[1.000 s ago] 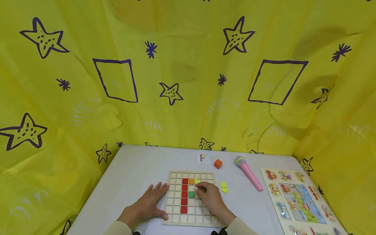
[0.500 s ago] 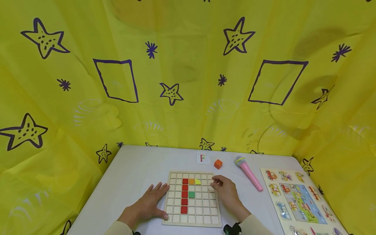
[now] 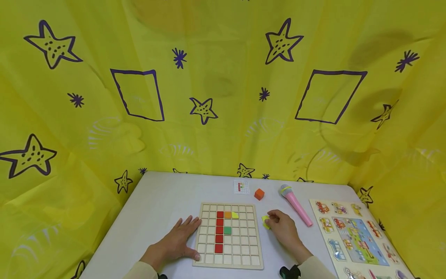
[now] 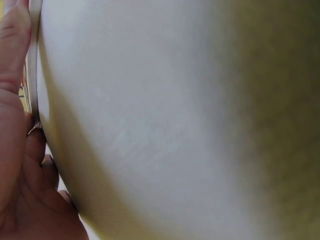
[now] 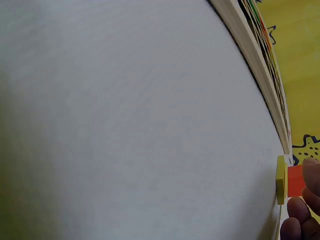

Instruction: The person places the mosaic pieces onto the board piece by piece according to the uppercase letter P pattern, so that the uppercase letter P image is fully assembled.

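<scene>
A wooden grid board (image 3: 228, 267) lies before me. Down one of its columns runs a line of red tiles (image 3: 219, 230). Beside the top red tile are an orange tile (image 3: 228, 214) and a yellow quarter-shaped tile (image 3: 235, 215); a green tile (image 3: 227, 230) sits lower. My left hand (image 3: 174, 240) rests spread along the board's left edge. To the right of the board, my right hand (image 3: 283, 229) hovers with bent fingers at the loose yellow tiles (image 3: 265, 221), partly covering them. In the right wrist view, the fingertips (image 5: 311, 175) appear just apart from a yellow tile (image 5: 281, 180).
Behind the board lie a small pattern card (image 3: 241, 187) and an orange cube (image 3: 259, 194). A pink toy microphone (image 3: 296, 205) lies farther right. A picture puzzle board (image 3: 334, 248) takes up the table's right side. Yellow cloth (image 3: 223, 147) surrounds the table.
My right hand has left the yellow tile on the board and moved right to the loose yellow tiles. The left hand has stayed at the board's edge.
</scene>
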Tool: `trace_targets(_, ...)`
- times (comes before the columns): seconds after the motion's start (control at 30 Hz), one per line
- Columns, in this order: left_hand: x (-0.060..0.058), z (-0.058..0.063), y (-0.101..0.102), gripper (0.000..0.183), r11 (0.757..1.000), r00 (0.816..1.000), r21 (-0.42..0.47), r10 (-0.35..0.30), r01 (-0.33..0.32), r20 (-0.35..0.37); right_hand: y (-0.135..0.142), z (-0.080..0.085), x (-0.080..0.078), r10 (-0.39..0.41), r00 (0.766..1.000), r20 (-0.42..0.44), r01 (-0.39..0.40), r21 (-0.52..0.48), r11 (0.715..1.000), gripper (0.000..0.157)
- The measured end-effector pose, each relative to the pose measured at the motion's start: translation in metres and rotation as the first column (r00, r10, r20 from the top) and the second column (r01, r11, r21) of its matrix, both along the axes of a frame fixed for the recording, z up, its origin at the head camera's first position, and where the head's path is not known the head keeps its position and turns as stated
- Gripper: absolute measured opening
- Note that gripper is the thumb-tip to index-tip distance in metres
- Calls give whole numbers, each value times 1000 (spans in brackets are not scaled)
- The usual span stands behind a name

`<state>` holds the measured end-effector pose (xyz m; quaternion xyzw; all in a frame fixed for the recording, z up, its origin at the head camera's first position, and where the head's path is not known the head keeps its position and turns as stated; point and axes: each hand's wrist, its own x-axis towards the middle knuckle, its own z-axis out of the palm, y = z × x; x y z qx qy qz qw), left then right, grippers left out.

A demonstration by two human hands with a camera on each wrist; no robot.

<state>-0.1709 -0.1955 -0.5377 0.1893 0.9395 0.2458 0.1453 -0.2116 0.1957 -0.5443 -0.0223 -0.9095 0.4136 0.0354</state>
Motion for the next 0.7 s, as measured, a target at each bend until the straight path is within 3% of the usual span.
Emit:
trace_targets(0.4, 0, 0, -1, 122, 1000, 1000, 6, -3, 4, -4, 6, -3, 13, 38, 999, 21, -39, 49, 998, 20)
trace_targets(0.7, 0, 0, 1, 122, 1000, 1000, 2, 6, -6, 9, -5, -1, 23, 98, 995, 21, -98, 5, 995, 21)
